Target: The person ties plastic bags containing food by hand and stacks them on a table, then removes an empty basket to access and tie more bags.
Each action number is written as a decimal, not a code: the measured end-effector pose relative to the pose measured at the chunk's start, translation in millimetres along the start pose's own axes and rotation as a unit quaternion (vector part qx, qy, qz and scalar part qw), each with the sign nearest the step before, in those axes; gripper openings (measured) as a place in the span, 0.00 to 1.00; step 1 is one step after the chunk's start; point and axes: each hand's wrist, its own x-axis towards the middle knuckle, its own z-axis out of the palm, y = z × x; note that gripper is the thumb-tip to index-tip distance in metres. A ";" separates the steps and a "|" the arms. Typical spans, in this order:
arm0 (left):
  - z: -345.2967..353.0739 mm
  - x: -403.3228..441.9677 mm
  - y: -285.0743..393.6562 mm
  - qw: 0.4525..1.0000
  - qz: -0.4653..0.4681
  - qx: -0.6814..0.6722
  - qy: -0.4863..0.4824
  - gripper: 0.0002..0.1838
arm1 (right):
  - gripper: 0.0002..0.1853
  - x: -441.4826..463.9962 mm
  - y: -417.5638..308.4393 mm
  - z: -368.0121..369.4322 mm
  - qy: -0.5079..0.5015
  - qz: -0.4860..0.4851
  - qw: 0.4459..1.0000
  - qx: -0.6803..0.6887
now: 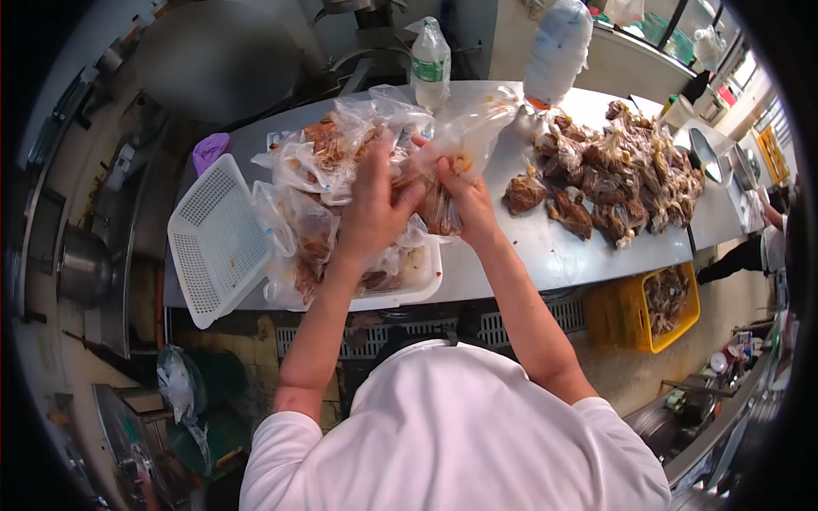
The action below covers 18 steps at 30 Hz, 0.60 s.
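My right hand (467,203) is closed around a clear plastic bag (481,128) with brown cooked meat in its lower part; the loose top of the bag fans out up and to the right. Beside it, my left hand (375,209) is partly blurred, its fingers stretched upward and its thumb apart, close to the bag. Under and behind both hands lie several clear bags of reddish-brown meat (324,140). Some of these bags rest in a white plastic tray (400,296) at the table's near edge.
A white perforated basket (217,243) leans at the table's left end near a purple bag (210,152). A green-labelled bottle (430,68) and a roll of plastic bags (558,51) stand behind. Bagged meat (622,175) is piled right; a yellow crate (692,328) sits below.
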 end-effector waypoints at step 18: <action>-36.5 49.6 -43.6 0.874 -0.131 -0.429 0.185 0.19 | 0.13 -8.9 27.7 -30.5 -0.140 0.017 0.856 -0.497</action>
